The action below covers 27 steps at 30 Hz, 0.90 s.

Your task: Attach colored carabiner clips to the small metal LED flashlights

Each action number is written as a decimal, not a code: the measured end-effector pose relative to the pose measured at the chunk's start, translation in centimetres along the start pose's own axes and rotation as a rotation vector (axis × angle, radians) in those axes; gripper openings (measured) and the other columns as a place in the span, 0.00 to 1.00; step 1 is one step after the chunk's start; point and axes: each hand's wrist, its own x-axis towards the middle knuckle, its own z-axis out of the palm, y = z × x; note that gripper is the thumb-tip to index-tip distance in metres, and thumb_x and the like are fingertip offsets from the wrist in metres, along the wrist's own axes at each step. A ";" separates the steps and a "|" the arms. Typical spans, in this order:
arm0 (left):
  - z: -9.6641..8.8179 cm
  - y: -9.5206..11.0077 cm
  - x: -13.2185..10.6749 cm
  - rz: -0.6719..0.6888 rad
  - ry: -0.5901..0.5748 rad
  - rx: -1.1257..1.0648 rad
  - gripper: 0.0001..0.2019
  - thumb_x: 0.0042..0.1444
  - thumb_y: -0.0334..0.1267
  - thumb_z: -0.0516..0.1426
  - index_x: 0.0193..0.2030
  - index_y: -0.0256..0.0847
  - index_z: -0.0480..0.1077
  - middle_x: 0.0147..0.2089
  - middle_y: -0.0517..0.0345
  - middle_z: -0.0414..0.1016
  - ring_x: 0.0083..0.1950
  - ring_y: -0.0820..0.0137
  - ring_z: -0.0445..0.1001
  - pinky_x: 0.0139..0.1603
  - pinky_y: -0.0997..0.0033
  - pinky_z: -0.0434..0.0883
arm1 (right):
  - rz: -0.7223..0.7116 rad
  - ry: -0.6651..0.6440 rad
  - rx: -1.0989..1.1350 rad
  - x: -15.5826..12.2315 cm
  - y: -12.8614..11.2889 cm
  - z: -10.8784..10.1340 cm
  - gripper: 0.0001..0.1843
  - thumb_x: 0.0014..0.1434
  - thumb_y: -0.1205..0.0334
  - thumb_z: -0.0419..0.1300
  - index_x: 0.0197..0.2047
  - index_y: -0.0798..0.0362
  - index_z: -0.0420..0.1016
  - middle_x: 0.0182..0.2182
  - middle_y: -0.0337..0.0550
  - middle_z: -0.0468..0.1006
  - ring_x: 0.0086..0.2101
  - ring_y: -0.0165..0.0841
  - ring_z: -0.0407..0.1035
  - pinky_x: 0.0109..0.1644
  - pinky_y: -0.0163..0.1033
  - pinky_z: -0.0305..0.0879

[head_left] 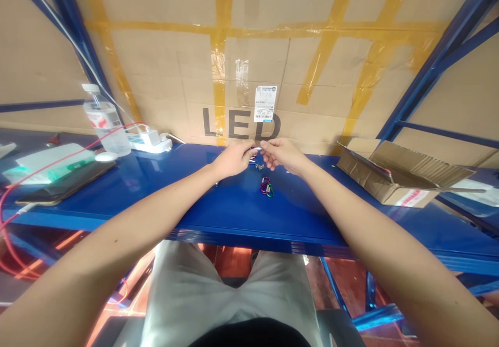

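Over the back of the blue table, my left hand (233, 159) and my right hand (284, 155) meet with fingertips pinched together. Between them is a small, slim silvery piece (256, 148); its exact kind is too small to make out. My fingers hide part of it. Just below my fingertips lie several tiny metal parts (259, 167) on the tabletop. Nearer to me rest a magenta carabiner (264, 182) and a green carabiner (270, 190), touching or overlapping, each with a silvery sleeve.
A large taped carton (175, 76) walls off the table's back. To the right stands an open cardboard box (390, 180). On the left are a water bottle (107, 123), a power strip (150, 141), a phone (66, 180) with a red cable and a tissue pack (50, 162).
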 end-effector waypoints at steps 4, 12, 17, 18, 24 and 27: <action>-0.1 0.1 0.2 -0.065 0.006 -0.062 0.12 0.69 0.37 0.51 0.37 0.39 0.72 0.33 0.56 0.77 0.36 0.66 0.73 0.40 0.67 0.67 | -0.160 -0.013 -0.192 0.3 0.5 0.0 0.17 0.71 0.60 0.58 0.29 0.54 0.68 0.22 0.40 0.75 0.19 0.27 0.69 0.21 0.31 0.65; 0.2 -0.1 0.0 -0.030 -0.009 -0.023 0.10 0.69 0.37 0.51 0.36 0.40 0.69 0.33 0.56 0.75 0.36 0.66 0.73 0.39 0.67 0.66 | -0.222 -0.052 -0.296 0.0 0.8 -0.7 0.16 0.68 0.70 0.57 0.27 0.54 0.70 0.18 0.35 0.70 0.16 0.25 0.65 0.18 0.30 0.61; 0.3 -0.1 -0.2 0.015 -0.004 0.053 0.06 0.69 0.35 0.51 0.38 0.41 0.65 0.34 0.55 0.73 0.37 0.64 0.72 0.38 0.66 0.65 | -0.189 -0.065 -0.187 -0.5 0.3 -0.5 0.17 0.66 0.70 0.56 0.24 0.53 0.68 0.14 0.34 0.65 0.14 0.25 0.59 0.16 0.31 0.55; 0.2 -0.1 -0.2 0.025 -0.001 0.070 0.06 0.69 0.35 0.51 0.38 0.42 0.64 0.34 0.55 0.73 0.37 0.64 0.72 0.38 0.66 0.66 | -0.172 -0.067 -0.144 -0.6 0.2 -0.4 0.16 0.65 0.69 0.56 0.24 0.53 0.68 0.14 0.33 0.64 0.13 0.25 0.57 0.16 0.31 0.53; -0.1 0.0 -0.3 0.125 0.001 0.244 0.06 0.67 0.31 0.47 0.40 0.42 0.62 0.39 0.51 0.71 0.41 0.62 0.72 0.40 0.64 0.66 | 0.069 -0.151 0.192 -1.0 -0.7 0.5 0.15 0.64 0.68 0.55 0.24 0.52 0.63 0.14 0.32 0.57 0.14 0.24 0.48 0.15 0.30 0.44; -0.2 0.1 -0.3 0.134 -0.032 0.337 0.07 0.67 0.30 0.46 0.41 0.41 0.63 0.40 0.49 0.71 0.40 0.61 0.72 0.38 0.64 0.65 | 0.179 -0.238 0.281 -1.0 -0.8 0.5 0.17 0.66 0.67 0.52 0.25 0.52 0.62 0.14 0.32 0.56 0.14 0.23 0.46 0.15 0.30 0.43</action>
